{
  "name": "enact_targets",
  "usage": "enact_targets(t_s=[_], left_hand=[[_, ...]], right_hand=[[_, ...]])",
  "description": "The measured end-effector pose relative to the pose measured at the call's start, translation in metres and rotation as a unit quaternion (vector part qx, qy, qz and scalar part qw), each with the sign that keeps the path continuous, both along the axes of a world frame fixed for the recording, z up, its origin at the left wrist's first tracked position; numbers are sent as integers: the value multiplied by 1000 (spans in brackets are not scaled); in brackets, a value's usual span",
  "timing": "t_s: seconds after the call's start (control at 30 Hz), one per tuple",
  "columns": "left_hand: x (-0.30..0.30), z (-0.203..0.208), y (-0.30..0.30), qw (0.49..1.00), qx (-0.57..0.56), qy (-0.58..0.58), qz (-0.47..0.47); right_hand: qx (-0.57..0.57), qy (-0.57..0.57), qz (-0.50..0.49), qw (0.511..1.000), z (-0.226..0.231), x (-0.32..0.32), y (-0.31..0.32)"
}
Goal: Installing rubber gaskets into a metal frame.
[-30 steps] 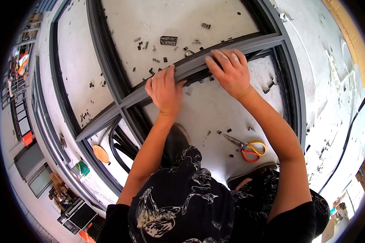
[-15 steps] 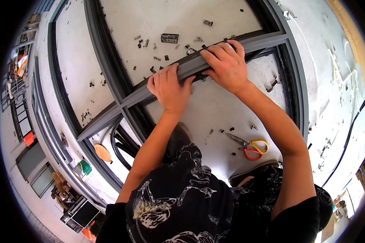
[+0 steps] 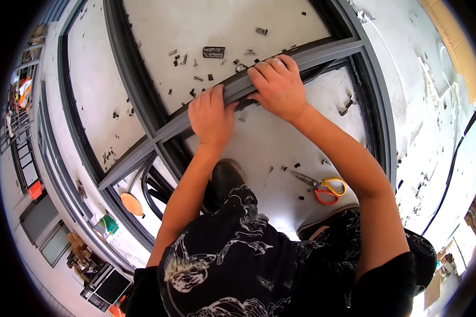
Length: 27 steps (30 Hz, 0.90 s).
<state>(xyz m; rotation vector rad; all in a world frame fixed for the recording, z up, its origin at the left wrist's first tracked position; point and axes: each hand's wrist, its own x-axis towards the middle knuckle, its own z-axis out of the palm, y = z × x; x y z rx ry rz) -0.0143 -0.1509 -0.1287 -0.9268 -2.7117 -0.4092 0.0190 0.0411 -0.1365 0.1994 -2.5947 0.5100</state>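
The crossbar (image 3: 239,89) spans the dark frame (image 3: 380,100) ahead of the crouching person. Left hand (image 3: 211,119) and right hand (image 3: 280,89) clasp it, side by side: fingers pressed together over the top, thumbs at the near edge. Scissors (image 3: 316,184) lie on the floor (image 3: 259,145), inside the near opening.

Scissors (image 3: 316,184) with a red and a yellow handle lie on the floor (image 3: 264,142) near black bits (image 3: 301,198). At right, a black cable (image 3: 473,117) runs near cardboard (image 3: 464,58).

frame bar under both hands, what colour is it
The frame bar is grey, clearest in the head view.
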Motion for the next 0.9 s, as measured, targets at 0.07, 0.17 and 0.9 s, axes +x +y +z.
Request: enact_targets(t_s=[0.07, 0.17, 0.9], left_hand=[[-7, 3, 1, 1000, 1, -4, -21], [-12, 1, -9, 999, -1, -25, -44], [-11, -21, -15, 992, -20, 109, -57]], right_hand=[[6, -6, -3, 1000, -1, -2, -3], [17, -47, 11, 999, -1, -3, -5], [92, 103, 44, 989, -23, -9, -32]])
